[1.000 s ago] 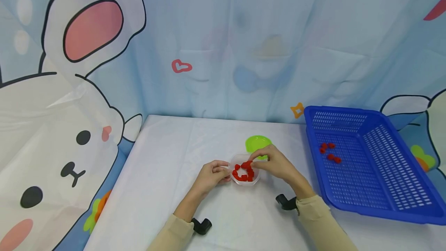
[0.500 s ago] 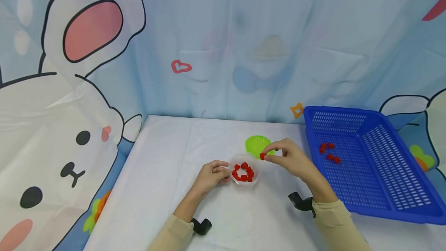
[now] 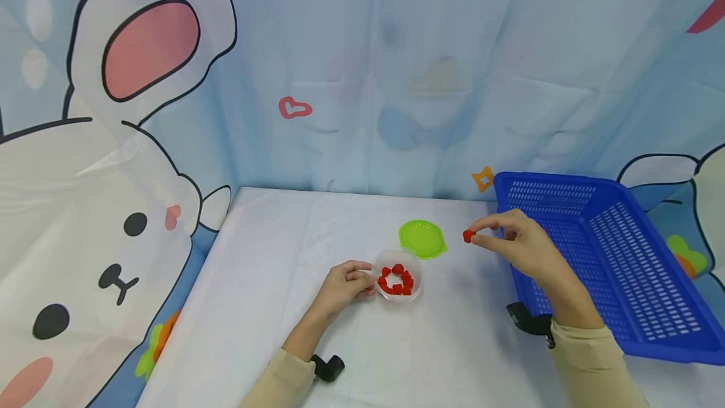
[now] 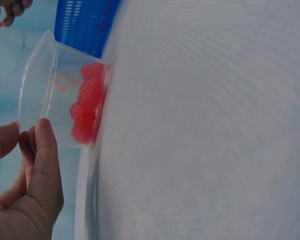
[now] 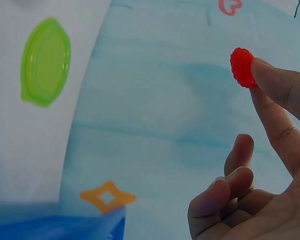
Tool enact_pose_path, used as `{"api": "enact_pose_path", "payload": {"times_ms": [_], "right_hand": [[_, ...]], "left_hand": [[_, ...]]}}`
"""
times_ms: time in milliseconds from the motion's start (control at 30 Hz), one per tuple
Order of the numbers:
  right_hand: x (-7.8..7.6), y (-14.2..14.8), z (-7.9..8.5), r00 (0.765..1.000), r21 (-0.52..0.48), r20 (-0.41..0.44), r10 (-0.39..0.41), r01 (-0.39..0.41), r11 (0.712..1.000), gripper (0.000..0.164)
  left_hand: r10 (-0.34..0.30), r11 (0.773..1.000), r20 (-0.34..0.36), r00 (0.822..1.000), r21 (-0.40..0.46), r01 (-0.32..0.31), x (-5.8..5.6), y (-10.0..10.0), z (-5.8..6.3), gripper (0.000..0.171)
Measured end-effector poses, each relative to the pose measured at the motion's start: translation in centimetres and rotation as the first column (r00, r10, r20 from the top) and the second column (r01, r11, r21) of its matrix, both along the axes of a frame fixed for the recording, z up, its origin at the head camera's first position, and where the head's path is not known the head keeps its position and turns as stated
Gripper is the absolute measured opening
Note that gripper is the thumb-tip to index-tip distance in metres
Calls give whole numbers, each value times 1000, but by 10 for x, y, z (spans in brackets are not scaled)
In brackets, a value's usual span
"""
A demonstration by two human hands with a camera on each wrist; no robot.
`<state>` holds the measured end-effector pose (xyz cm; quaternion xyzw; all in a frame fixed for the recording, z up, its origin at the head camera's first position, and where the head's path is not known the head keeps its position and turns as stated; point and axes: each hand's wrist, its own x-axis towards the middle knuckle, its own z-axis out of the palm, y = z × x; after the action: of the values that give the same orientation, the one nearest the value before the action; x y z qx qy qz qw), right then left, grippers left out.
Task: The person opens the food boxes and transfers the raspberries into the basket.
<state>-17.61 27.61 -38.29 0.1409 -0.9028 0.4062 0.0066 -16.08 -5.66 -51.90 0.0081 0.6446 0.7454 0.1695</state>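
Observation:
A clear plastic tub [image 3: 416, 262] stands on the white table with several red raspberries [image 3: 398, 268] on its bottom, seen through the wall in the left wrist view. My left hand [image 3: 344, 283] pinches the tub's rim between thumb and fingers from the left side. Thumb and index finger of my right hand [image 3: 518, 243] hold a single raspberry [image 5: 242, 68], raised in the air between the green lid and the blue basket; its other fingers are curled in the right wrist view. The right forearm covers part of the basket.
A green lid [image 3: 422, 239] lies on the table just behind the tub. The blue perforated basket [image 3: 668, 339] takes up the table's right side. A printed curtain [image 3: 362, 80] hangs behind the table's back edge.
My right hand has lifted a raspberry out of the tub and carried it rightward to the basket's near-left side. The left hand and the tub have stayed still.

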Motion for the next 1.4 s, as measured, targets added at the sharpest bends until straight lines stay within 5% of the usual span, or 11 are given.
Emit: {"api": "enact_pose_path", "payload": {"times_ms": [300, 567, 967, 1400], "right_hand": [[-6, 44, 13, 994, 40, 62, -85, 83, 996, 34], [-20, 80, 3, 983, 79, 106, -150, 142, 987, 41], [-55, 135, -29, 922, 6, 302, -243, 253, 967, 71], [-75, 175, -69, 844, 72, 426, -325, 327, 942, 72]], "left_hand": [[-1, 1000, 1, 1000, -4, 1, -1, 0, -1, 36], [3, 1000, 8, 1000, -6, -3, -1, 0, -2, 36], [1, 1000, 12, 1000, -3, -1, -1, 0, -1, 35], [5, 1000, 11, 1000, -4, -5, -2, 0, -2, 32]]}}
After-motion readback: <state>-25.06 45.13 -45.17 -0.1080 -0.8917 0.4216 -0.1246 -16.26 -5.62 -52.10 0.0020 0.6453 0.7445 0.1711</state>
